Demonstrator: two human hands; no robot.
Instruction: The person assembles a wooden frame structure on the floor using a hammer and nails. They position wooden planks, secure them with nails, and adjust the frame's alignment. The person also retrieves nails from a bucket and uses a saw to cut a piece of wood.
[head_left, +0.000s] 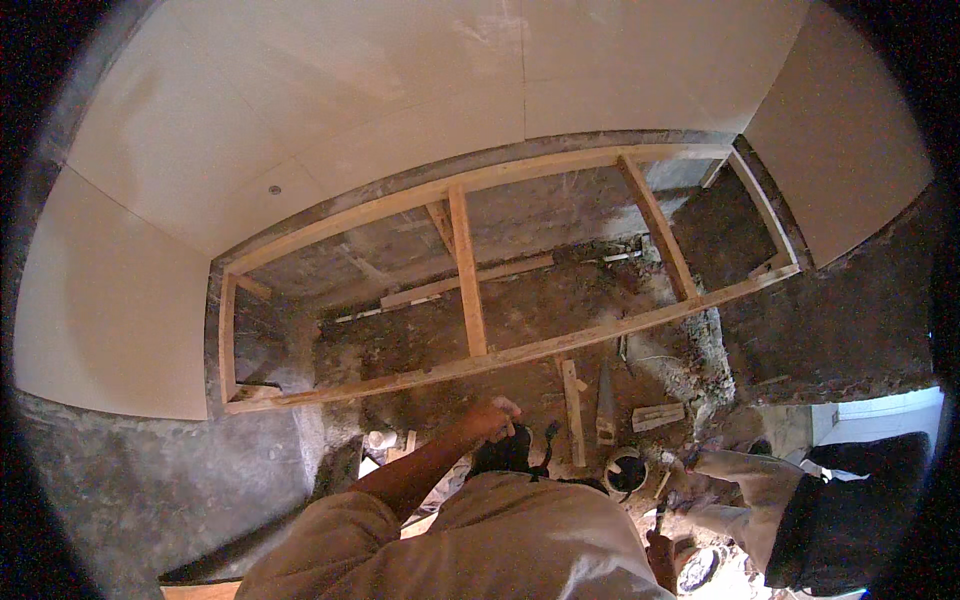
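My left hand [493,418] reaches out from the lower left, its fingers curled in, near the front rail of a long wooden frame [520,352]. Whatever those fingers may hold is too small or hidden to tell. At the lower right, beside my shirt, my right hand [660,555] is closed around a dark, narrow tool handle [659,515]; the kind of tool is unclear. The frame is built of pale lumber, with a cross-piece [466,270] at its middle and another cross-piece [658,225] farther right.
On the dirt floor lie a handsaw [606,405], a narrow board [573,412] and a short wood piece [657,417]. A bucket [627,472] stands by them. Another person [820,500] is close at my right. Pale panels [400,100] rise beyond the frame.
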